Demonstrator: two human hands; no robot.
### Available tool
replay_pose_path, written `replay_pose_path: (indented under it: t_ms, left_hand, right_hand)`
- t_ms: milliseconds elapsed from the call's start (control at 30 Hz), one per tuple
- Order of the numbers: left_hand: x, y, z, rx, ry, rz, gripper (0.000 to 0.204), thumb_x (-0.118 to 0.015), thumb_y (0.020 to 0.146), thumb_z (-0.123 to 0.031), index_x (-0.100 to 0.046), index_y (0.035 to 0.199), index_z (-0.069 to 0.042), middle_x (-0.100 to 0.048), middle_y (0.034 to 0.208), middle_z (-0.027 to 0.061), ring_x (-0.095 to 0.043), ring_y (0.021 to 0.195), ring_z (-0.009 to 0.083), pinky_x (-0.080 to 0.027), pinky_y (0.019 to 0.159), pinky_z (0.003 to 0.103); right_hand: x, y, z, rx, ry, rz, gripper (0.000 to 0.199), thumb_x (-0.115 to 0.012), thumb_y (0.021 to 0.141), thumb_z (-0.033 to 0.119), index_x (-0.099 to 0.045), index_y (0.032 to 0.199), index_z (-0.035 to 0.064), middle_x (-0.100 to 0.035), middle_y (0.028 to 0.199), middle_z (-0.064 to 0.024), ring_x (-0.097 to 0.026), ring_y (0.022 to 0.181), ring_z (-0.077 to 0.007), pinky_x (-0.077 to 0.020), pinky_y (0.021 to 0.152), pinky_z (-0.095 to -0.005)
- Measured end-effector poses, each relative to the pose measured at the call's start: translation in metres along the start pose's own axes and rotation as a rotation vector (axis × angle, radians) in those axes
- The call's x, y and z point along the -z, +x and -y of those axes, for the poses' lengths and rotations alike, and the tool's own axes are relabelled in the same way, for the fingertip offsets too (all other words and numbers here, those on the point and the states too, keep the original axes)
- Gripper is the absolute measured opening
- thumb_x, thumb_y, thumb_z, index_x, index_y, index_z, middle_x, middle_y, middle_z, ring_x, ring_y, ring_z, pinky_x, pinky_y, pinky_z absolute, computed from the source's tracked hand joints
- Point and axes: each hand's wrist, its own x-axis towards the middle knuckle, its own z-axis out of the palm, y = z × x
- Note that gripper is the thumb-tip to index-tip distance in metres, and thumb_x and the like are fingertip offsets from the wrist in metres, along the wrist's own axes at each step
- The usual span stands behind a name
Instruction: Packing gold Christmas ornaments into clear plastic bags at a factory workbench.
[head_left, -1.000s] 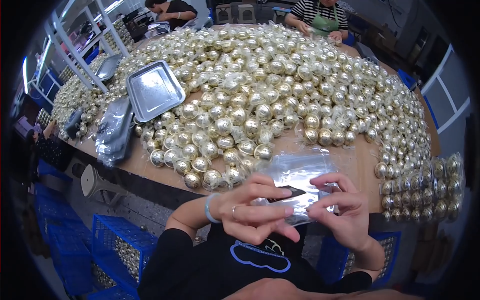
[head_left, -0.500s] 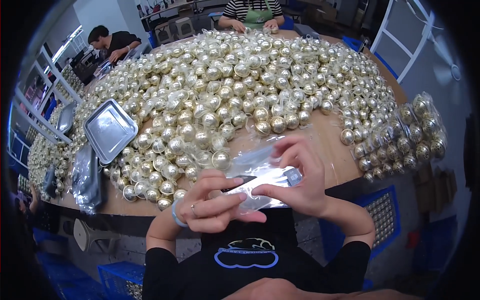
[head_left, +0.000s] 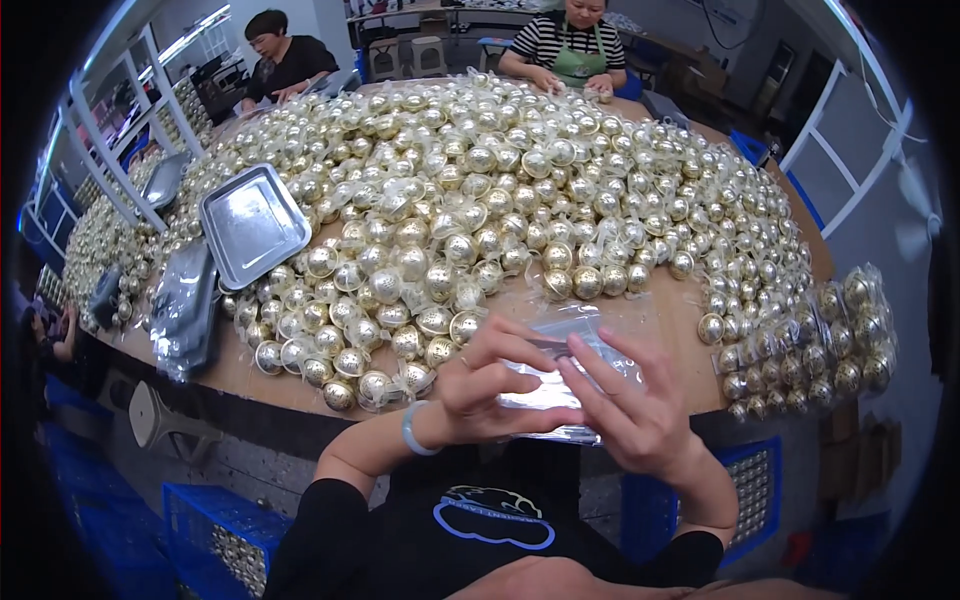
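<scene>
At the table's near edge, both my hands work close together over a shiny clear plastic bag (head_left: pixel 555 392). My left hand (head_left: pixel 485 385) has its fingers bent and the thumb stretched along the bag, with the clear film between them. My right hand (head_left: pixel 635 415) comes in from the other side, its fingertips meeting the left ones above the film. Its thumb is hidden, and I cannot make out what it pinches. More clear plastic (head_left: pixel 590 325) lies flat on the table just beyond my fingers. A large heap of gold perforated balls in clear wrapping (head_left: pixel 480 200) spreads beyond.
A metal tray (head_left: pixel 255 228) rests on the heap at left, beside a stack of plastic bags (head_left: pixel 185 310). Packed rows of gold balls (head_left: pixel 815 350) stand at right. Blue crates (head_left: pixel 215 530) are below the table, near a stool (head_left: pixel 165 420). Two people work across the table.
My hands have come together, and the small grey square piece by my right hand and the dark piece at my left fingers no longer show. The view has tilted up.
</scene>
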Motion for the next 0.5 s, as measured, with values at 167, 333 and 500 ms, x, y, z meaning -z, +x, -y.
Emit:
replay_pose_path:
  t_ms: [167,333,500]
  left_hand:
    - [-0.047,-0.024,-0.011,0.412,-0.100,-0.402,0.037,-0.083,0.082,-0.013,-0.051,0.098,-0.003,-0.056,0.104,0.0137,-0.055,0.094,0.0194,-0.047,0.084,0.032]
    - [-0.073,-0.100,-0.003,0.776,-0.025,-0.484,0.047,-0.069,0.093,-0.014,-0.036,0.124,0.000,-0.042,0.125,0.0186,-0.044,0.121,0.0274,-0.034,0.106,0.039]
    - [0.072,-0.159,-0.018,0.604,1.085,-0.450,0.082,-0.065,0.094,-0.030,-0.017,0.146,0.011,-0.034,0.144,0.0267,-0.036,0.133,0.0389,-0.025,0.114,0.049]
  right_hand:
    - [0.003,0.021,-0.044,0.023,0.294,0.126,0.050,-0.076,0.082,0.021,-0.065,0.129,0.0084,-0.064,0.129,-0.0115,-0.062,0.111,-0.0312,-0.0495,0.093,-0.0403]
    - [-0.075,0.041,-0.101,-0.430,0.922,0.706,0.054,-0.082,0.083,0.028,-0.064,0.130,0.0086,-0.068,0.114,-0.0122,-0.064,0.100,-0.0228,-0.0513,0.084,-0.0331]
    - [-0.145,0.040,-0.123,-0.113,0.723,0.906,0.054,-0.083,0.080,0.035,-0.066,0.123,0.0069,-0.068,0.116,-0.0142,-0.065,0.105,-0.0291,-0.0512,0.092,-0.0406]
